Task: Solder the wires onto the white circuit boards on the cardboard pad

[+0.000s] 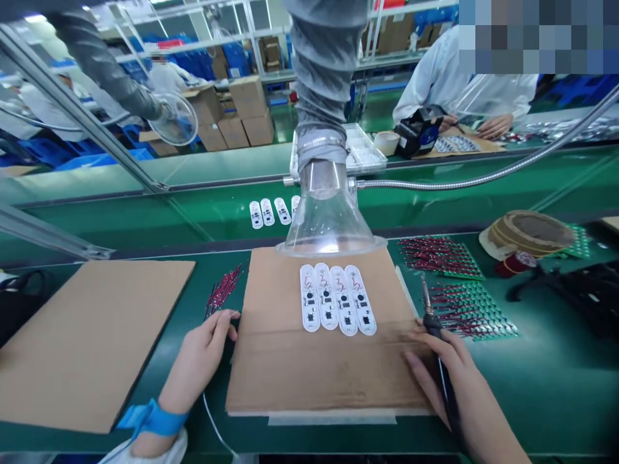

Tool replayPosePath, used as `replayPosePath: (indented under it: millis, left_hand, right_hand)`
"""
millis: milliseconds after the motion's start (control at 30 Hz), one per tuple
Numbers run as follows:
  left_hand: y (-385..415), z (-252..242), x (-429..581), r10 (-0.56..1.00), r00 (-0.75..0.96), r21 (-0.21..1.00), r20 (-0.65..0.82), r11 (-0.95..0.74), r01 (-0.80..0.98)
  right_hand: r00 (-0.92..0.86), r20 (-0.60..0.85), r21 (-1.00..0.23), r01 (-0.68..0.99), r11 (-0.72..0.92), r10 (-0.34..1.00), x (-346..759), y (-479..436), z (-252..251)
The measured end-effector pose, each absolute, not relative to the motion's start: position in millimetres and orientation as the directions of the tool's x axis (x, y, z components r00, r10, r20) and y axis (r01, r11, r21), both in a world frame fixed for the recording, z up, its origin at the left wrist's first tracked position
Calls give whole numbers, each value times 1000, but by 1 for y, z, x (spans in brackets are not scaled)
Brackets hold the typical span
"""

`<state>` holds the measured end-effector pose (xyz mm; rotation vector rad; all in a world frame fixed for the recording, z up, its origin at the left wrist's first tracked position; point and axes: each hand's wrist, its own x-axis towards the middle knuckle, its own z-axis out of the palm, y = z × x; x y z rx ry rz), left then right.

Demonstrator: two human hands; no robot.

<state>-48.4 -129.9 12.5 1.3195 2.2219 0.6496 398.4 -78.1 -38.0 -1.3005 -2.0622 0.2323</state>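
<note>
My right hand (461, 374) is wrapped round a soldering iron (447, 393), its metal tip pointing up and away at the right edge of a cardboard sheet (290, 380). My left hand (206, 345), with a blue wrist strap (167, 419), rests at the sheet's left edge with fingers curled; what they hold, if anything, is hidden. Just beyond it lies a bundle of red wires (224, 290). Several white oblong circuit boards (343, 316) lie side by side on the cardboard, each with black parts and short red wires.
Green board panels with red wires (474, 312) lie at right, near a tape roll (527, 235). A clear fume hood (329, 219) hangs above the cardboard. More white boards (267, 211) lie on the green strip behind. Another cardboard sheet (91, 341) is at left. A co-worker (435, 77) sits opposite.
</note>
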Motion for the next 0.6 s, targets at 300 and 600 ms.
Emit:
replayPosePath:
  millis: [300,600]
  left_hand:
    - [-99,29,-25,911,-370,820,-183,349,453]
    - [59,34,-9,935,-285,826,-209,325,460]
  right_hand:
    - [42,393,-801,506,319,919,409,-76,-37]
    - [132,388,-876,362,320,912,409,67,-4]
